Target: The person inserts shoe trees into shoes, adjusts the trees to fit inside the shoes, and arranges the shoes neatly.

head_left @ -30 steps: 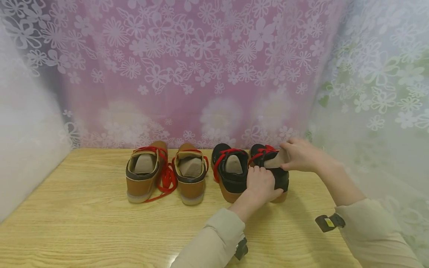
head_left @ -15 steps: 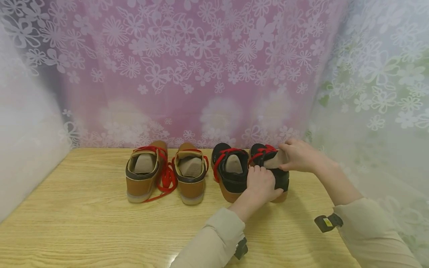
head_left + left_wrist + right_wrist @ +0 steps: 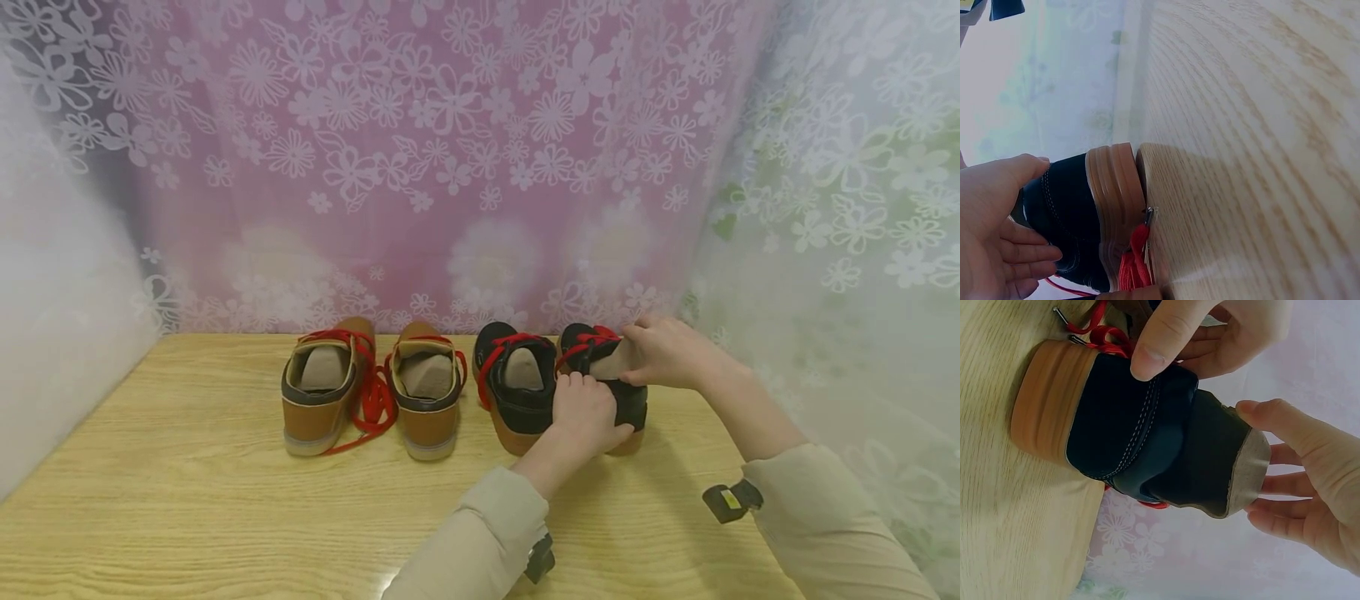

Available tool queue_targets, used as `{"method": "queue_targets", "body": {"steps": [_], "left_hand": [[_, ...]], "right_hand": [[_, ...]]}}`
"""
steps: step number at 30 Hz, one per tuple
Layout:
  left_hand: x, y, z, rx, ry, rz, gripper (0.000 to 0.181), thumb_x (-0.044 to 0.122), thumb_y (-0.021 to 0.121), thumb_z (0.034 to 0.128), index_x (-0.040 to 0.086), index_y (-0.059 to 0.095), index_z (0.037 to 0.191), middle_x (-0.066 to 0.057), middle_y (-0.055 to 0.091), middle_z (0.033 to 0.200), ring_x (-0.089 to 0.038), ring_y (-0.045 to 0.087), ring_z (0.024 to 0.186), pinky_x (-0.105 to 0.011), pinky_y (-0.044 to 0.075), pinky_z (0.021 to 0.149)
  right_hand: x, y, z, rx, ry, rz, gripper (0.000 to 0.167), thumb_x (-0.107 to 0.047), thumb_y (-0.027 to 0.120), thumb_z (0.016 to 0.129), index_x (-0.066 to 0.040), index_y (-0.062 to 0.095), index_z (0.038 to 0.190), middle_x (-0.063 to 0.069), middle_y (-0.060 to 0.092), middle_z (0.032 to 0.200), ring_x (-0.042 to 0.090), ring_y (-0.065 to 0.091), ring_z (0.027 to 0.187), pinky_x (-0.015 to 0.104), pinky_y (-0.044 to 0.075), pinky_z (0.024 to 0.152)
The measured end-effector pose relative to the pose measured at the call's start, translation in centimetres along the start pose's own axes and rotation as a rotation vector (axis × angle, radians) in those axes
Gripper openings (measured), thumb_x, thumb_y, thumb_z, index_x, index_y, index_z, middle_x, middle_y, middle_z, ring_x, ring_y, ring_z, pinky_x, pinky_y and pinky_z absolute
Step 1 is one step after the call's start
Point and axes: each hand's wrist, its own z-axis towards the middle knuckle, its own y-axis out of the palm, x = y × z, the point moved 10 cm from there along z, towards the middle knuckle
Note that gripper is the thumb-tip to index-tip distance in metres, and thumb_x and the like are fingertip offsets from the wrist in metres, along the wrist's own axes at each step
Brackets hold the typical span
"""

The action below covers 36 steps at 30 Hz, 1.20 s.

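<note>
In the head view my left hand [image 3: 581, 414] grips the heel of the rightmost black shoe [image 3: 632, 402], thumb on one side and fingers on the other. My right hand [image 3: 669, 352] pinches a beige shoe insert [image 3: 609, 362] that sticks out of that shoe's opening. The right wrist view shows the insert [image 3: 1254, 464] as a curved, rough-edged shell, darker on its near face, with thumb and fingers on its end; its other end is hidden inside the shoe [image 3: 1116, 419]. The left wrist view shows the brown layered sole [image 3: 1116, 194] standing on the table.
Another black shoe [image 3: 525, 410] with red laces stands just left, with a beige insert [image 3: 522, 369] inside. Further left are two brown shoes [image 3: 321, 421], both with inserts; loose red laces [image 3: 375, 404] lie between them. A pink floral curtain [image 3: 450, 167] hangs behind the wooden table [image 3: 225, 517].
Hardly anything differs: my right hand has shifted very slightly, still on the insert. My left hand and the shoes keep their places.
</note>
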Motion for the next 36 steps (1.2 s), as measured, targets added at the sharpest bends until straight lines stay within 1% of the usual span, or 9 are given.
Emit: {"method": "queue_targets", "body": {"steps": [8, 16, 22, 28, 31, 36], "left_hand": [[0.1, 0.2, 0.0, -0.006, 0.002, -0.007, 0.067, 0.071, 0.047, 0.0795, 0.016, 0.062, 0.115, 0.002, 0.058, 0.107, -0.018, 0.048, 0.104, -0.036, 0.035, 0.096], [0.1, 0.2, -0.2, -0.012, 0.000, 0.005, 0.067, 0.072, 0.047, 0.0788, 0.017, 0.062, 0.115, 0.003, 0.058, 0.107, -0.017, 0.048, 0.104, -0.035, 0.035, 0.096], [0.1, 0.1, -0.1, -0.001, 0.006, 0.011, 0.066, 0.072, 0.047, 0.0788, 0.018, 0.062, 0.114, 0.003, 0.059, 0.105, -0.017, 0.049, 0.102, -0.034, 0.036, 0.095], [0.1, 0.0, -0.2, 0.012, 0.014, 0.016, 0.065, 0.071, 0.047, 0.0791, 0.017, 0.063, 0.111, 0.003, 0.059, 0.101, -0.016, 0.049, 0.098, -0.032, 0.037, 0.090], [0.1, -0.1, -0.2, 0.017, 0.022, 0.024, 0.064, 0.071, 0.047, 0.0797, 0.017, 0.064, 0.110, 0.003, 0.059, 0.100, -0.016, 0.049, 0.096, -0.032, 0.037, 0.088], [0.1, -0.2, -0.2, 0.013, 0.024, 0.027, 0.065, 0.070, 0.047, 0.0800, 0.016, 0.064, 0.111, 0.003, 0.059, 0.100, -0.016, 0.049, 0.097, -0.033, 0.037, 0.090]], "right_hand": [[0.1, 0.7, 0.3, -0.007, 0.002, -0.004, 0.057, -0.031, 0.077, 0.072, 0.007, 0.059, 0.111, 0.021, 0.059, 0.101, 0.038, 0.058, 0.089, 0.049, 0.047, 0.078], [0.1, 1.2, 0.7, -0.015, 0.008, 0.005, 0.059, -0.033, 0.076, 0.074, 0.006, 0.058, 0.114, 0.023, 0.059, 0.105, 0.041, 0.056, 0.095, 0.052, 0.044, 0.083], [-0.1, 1.4, 0.9, -0.014, -0.016, -0.024, 0.055, -0.033, 0.075, 0.075, 0.006, 0.060, 0.111, 0.021, 0.060, 0.100, 0.039, 0.057, 0.090, 0.051, 0.045, 0.079], [-0.1, 1.6, 1.1, -0.010, -0.030, -0.039, 0.054, -0.033, 0.074, 0.075, 0.007, 0.060, 0.110, 0.021, 0.059, 0.100, 0.039, 0.057, 0.090, 0.051, 0.045, 0.079], [-0.1, 1.7, 1.2, 0.001, -0.042, -0.041, 0.053, -0.033, 0.075, 0.075, 0.006, 0.061, 0.107, 0.019, 0.059, 0.096, 0.037, 0.058, 0.085, 0.050, 0.046, 0.077], [-0.2, 1.8, 1.4, 0.028, -0.064, -0.053, 0.051, -0.033, 0.077, 0.073, 0.006, 0.062, 0.102, 0.015, 0.058, 0.089, 0.033, 0.057, 0.079, 0.047, 0.047, 0.074]]}}
